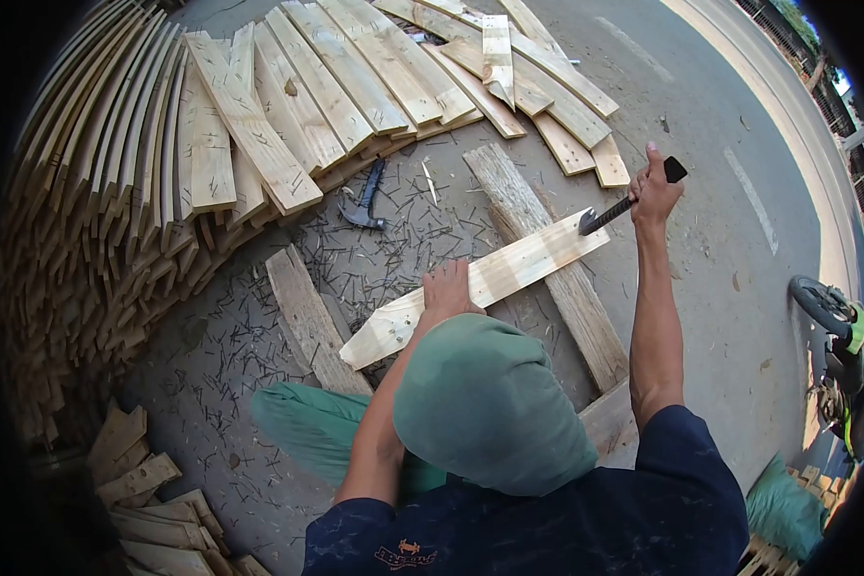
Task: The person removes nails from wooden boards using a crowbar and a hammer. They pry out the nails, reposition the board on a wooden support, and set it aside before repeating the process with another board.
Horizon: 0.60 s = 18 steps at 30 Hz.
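My left hand grips the near-middle of a short pale wooden plank, its fingers lying over the plank. The plank has one pointed end at the lower left and several nail marks. My right hand is closed around the dark handle of a hammer. Its metal head rests on the plank's upper right end. Beneath the plank lie two weathered boards, one on the right and one on the left. My head in a green cloth covering hides part of the left forearm and the ground below.
A second hammer lies among many loose nails on the pavement. Large stacks of planks stand at the left, with nail-studded boards along the top. More wood pieces lie lower left. A motorcycle stands at the right.
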Each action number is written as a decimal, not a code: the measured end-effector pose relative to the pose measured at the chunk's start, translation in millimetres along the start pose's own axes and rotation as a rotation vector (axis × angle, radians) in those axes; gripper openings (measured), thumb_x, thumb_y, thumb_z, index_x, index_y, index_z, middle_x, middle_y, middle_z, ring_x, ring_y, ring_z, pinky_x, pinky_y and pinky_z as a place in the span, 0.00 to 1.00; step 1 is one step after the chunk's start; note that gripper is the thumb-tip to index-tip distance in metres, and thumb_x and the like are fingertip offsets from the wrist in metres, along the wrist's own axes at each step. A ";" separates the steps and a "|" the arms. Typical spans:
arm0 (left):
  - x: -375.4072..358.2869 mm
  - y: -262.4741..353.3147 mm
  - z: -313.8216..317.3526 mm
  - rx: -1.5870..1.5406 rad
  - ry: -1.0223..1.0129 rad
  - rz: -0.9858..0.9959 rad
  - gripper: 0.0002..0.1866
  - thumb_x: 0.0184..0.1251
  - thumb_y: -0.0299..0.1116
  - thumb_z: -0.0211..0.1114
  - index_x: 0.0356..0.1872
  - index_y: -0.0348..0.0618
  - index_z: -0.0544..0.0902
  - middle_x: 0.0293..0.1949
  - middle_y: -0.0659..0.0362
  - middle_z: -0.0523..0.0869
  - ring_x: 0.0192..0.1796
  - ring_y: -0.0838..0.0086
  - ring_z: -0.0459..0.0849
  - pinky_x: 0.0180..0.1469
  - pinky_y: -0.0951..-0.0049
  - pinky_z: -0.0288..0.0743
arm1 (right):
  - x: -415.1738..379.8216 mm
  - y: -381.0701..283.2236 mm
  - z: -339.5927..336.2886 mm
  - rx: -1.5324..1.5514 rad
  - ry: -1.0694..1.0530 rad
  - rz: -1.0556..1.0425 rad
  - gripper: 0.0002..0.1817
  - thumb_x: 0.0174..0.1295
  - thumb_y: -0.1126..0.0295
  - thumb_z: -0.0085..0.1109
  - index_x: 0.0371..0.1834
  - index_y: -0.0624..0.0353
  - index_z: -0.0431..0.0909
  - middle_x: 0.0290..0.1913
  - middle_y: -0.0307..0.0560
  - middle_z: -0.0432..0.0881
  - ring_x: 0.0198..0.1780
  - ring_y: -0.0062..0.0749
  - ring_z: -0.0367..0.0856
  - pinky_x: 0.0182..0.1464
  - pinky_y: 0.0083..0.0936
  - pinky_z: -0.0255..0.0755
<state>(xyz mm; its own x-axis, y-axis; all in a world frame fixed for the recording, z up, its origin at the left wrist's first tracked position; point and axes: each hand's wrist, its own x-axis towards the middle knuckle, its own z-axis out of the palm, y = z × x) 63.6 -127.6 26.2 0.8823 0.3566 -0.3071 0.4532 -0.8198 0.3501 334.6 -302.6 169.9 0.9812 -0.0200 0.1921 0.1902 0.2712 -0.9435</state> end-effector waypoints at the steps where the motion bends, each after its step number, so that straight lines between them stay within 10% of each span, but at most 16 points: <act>1: 1.8 0.1 -1.6 0.012 -0.016 -0.006 0.49 0.32 0.49 0.81 0.60 0.44 0.68 0.56 0.54 0.76 0.60 0.55 0.74 0.60 0.51 0.64 | -6.2 9.2 7.4 -0.108 0.015 -0.095 0.23 0.64 0.63 0.66 0.15 0.50 0.64 0.11 0.31 0.62 0.09 0.17 0.58 0.12 0.20 0.53; 3: 5.9 1.4 -7.0 0.013 -0.034 -0.014 0.49 0.32 0.50 0.82 0.60 0.44 0.68 0.56 0.54 0.76 0.60 0.54 0.74 0.60 0.51 0.64 | -48.5 40.4 39.9 -0.327 0.009 -0.262 0.23 0.65 0.63 0.67 0.16 0.54 0.67 0.12 0.35 0.65 0.14 0.19 0.62 0.17 0.23 0.56; 6: 14.0 -11.4 27.0 0.036 -0.145 0.039 0.49 0.31 0.50 0.82 0.59 0.45 0.68 0.56 0.54 0.76 0.60 0.54 0.74 0.59 0.50 0.64 | -177.8 105.4 69.8 -0.667 -0.846 -0.673 0.14 0.58 0.61 0.67 0.24 0.54 0.73 0.20 0.50 0.77 0.20 0.46 0.79 0.22 0.40 0.69; 9: 57.5 -33.2 13.7 0.070 -0.130 0.063 0.49 0.31 0.51 0.82 0.59 0.44 0.68 0.56 0.54 0.76 0.60 0.55 0.74 0.59 0.50 0.64 | -227.4 110.5 73.6 -0.573 -0.908 -0.831 0.13 0.55 0.66 0.68 0.22 0.55 0.73 0.18 0.49 0.75 0.18 0.43 0.78 0.22 0.38 0.71; 11: 16.0 -15.7 12.4 0.042 -0.113 0.031 0.50 0.33 0.51 0.82 0.60 0.44 0.68 0.56 0.54 0.75 0.60 0.57 0.73 0.59 0.51 0.63 | -210.8 55.2 72.2 -0.357 -0.974 -0.654 0.14 0.56 0.68 0.68 0.20 0.58 0.71 0.16 0.48 0.74 0.17 0.43 0.75 0.21 0.36 0.69; 14: -3.4 3.9 -6.1 0.029 -0.019 0.016 0.50 0.34 0.52 0.83 0.62 0.43 0.68 0.55 0.55 0.75 0.62 0.59 0.72 0.59 0.52 0.62 | -154.5 0.8 64.7 -0.330 -0.796 -0.229 0.21 0.60 0.65 0.69 0.18 0.61 0.68 0.14 0.36 0.64 0.17 0.18 0.58 0.19 0.23 0.54; 16: -3.9 4.0 -4.6 0.030 -0.022 0.006 0.50 0.34 0.51 0.83 0.62 0.43 0.68 0.56 0.55 0.75 0.62 0.58 0.71 0.60 0.52 0.62 | -109.5 -33.9 59.6 -0.258 -0.909 0.532 0.22 0.63 0.63 0.67 0.15 0.52 0.67 0.13 0.28 0.63 0.13 0.14 0.56 0.15 0.21 0.49; 18: -5.5 5.2 -5.6 0.036 -0.001 -0.001 0.50 0.34 0.50 0.83 0.61 0.42 0.68 0.56 0.54 0.75 0.61 0.58 0.71 0.60 0.53 0.62 | -81.6 -33.5 47.1 -0.370 -0.692 0.717 0.23 0.61 0.61 0.69 0.15 0.47 0.63 0.10 0.28 0.60 0.09 0.14 0.54 0.11 0.21 0.45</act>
<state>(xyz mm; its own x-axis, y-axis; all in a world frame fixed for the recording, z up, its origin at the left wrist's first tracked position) 61.8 -131.3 34.7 0.8819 0.3571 -0.3079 0.4490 -0.8351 0.3177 246.6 -264.7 198.6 0.6575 0.6120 -0.4394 -0.3126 -0.3091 -0.8982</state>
